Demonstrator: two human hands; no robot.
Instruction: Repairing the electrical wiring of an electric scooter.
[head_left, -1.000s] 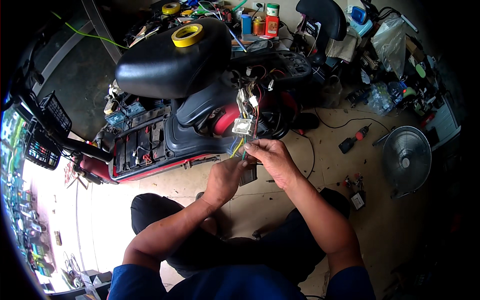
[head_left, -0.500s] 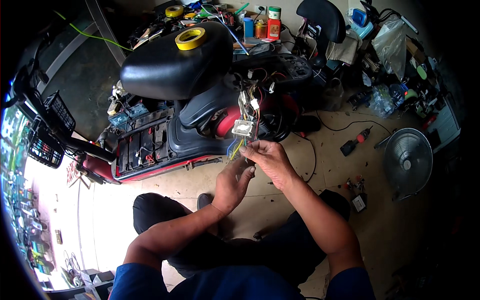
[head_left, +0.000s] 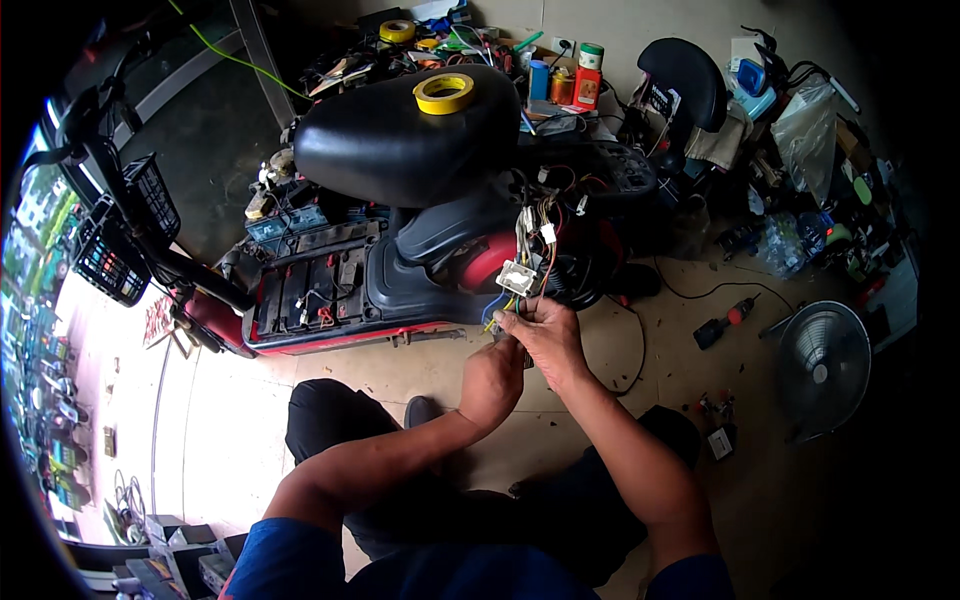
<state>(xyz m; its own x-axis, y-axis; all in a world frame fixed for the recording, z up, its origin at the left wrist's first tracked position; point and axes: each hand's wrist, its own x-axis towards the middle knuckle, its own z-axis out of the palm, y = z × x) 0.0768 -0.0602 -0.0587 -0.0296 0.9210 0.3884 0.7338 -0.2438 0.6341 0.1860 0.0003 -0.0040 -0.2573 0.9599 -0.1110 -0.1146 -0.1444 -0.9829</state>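
A bundle of thin wires (head_left: 551, 262) hangs from the red and black electric scooter (head_left: 420, 270), with a whitish plastic connector block (head_left: 517, 277) in its length. Below the block, blue and yellow wires (head_left: 493, 313) run into my right hand (head_left: 548, 343), whose thumb and fingers pinch them. Right under it, my left hand (head_left: 491, 384) is closed, knuckles up, touching or nearly touching the right fingers. Whatever sits in the left fingers is hidden. A small dark piece shows between the two hands, too small to name.
A yellow tape roll (head_left: 444, 94) lies on the black seat (head_left: 400, 140). On the floor at right are a red and black power drill (head_left: 727, 322), a round metal fan (head_left: 824, 370) and a small box-like part (head_left: 720, 443). Cluttered tools and bottles (head_left: 562, 85) line the wall.
The view has shifted, so the scene sits lower and further right. My left hand has turned and closed, its raised thumb no longer showing, and moved up against the right hand, which still pinches wires.
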